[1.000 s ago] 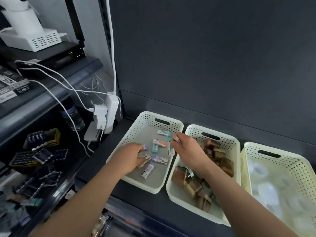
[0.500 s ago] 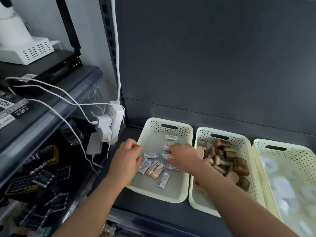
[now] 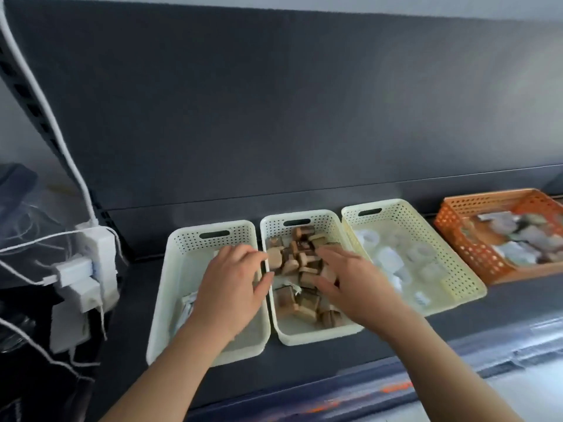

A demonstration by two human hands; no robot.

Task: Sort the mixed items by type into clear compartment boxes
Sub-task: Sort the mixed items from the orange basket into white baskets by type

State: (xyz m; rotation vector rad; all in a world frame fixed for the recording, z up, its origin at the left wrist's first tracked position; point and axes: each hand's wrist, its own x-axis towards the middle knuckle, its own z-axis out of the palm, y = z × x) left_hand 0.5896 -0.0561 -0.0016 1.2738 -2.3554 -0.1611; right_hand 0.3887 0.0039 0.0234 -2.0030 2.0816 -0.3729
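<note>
Left basket (image 3: 170,300), lower centre: left hand (image 3: 231,287) flat over it, fingers spread, pinching nothing visible. Middle basket (image 3: 304,338): brown blocks (image 3: 300,260) piled loose; right hand (image 3: 350,284) spread over them, contents hidden. Blocks look light, rigid, not fragile; pinch across the flat sides.

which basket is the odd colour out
The orange basket at the far right; the other three perforated baskets are pale cream or white.
</note>
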